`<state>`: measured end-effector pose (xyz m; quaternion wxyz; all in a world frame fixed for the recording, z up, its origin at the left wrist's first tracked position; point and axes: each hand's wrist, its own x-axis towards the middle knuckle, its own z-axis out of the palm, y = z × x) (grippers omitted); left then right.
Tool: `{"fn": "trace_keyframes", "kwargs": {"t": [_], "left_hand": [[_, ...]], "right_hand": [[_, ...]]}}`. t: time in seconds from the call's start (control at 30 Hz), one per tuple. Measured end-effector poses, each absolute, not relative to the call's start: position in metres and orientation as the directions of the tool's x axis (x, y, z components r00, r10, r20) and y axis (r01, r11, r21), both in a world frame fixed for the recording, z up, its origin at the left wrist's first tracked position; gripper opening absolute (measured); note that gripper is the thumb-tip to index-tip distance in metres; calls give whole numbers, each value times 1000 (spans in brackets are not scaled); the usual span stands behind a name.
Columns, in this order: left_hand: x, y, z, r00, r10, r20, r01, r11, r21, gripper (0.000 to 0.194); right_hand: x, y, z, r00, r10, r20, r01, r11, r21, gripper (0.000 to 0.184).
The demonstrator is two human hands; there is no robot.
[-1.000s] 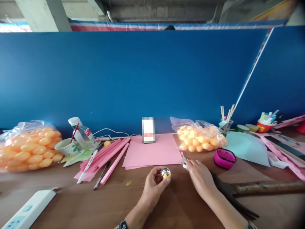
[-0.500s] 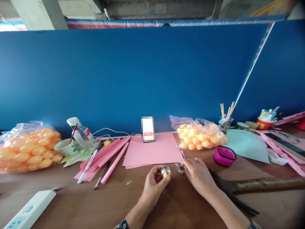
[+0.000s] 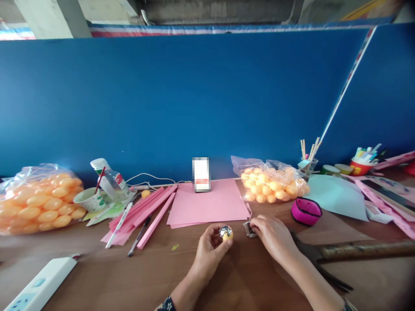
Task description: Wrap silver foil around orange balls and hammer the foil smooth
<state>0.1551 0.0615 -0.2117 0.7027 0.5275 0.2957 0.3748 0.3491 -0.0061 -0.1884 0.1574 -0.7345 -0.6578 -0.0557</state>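
Observation:
Between the thumb and fingers of my left hand (image 3: 210, 250) is a small ball (image 3: 226, 233), shiny silver on its upper part and yellow-orange below. My right hand (image 3: 272, 235) rests on the table to the right of it, with thumb and fingertips pinched together at the edge of a small silvery piece (image 3: 249, 230). What that piece is, I cannot make out. Its right end is covered by my fingertips, and whether they grip it or only touch it is unclear. Pink paper sheets (image 3: 207, 205) lie just beyond both hands.
Bags of orange balls (image 3: 269, 185) stand at the back right and far left. A hammer-like tool (image 3: 350, 251) lies by my right forearm, near a magenta band (image 3: 306, 211). Left are pink strips (image 3: 142, 211), a bottle (image 3: 112, 181), a cup (image 3: 89, 199) and a power strip (image 3: 42, 283).
My right hand has shifted slightly to the right, and more of the silvery piece shows, a little farther right. My left hand with the ball is nearly still.

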Motion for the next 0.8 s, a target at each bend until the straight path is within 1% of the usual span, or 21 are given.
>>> {"fn": "trace_keyframes", "kwargs": {"t": [0.23, 0.3, 0.57, 0.8], "left_hand": [[156, 61, -211, 556, 831, -32, -202, 172, 964, 37], [155, 61, -211, 562, 827, -23, -210, 169, 963, 36], [155, 62, -213, 573, 820, -6, -233, 169, 958, 34], [155, 61, -214, 572, 820, -12, -237, 180, 955, 34]], "right_hand": [[344, -3, -190, 148, 953, 264, 989, -138, -56, 19], [344, -3, -190, 150, 953, 263, 988, -140, -56, 19], [346, -4, -190, 159, 954, 252, 984, -133, -117, 14], [346, -3, -189, 161, 963, 215, 987, -152, -57, 17]]}}
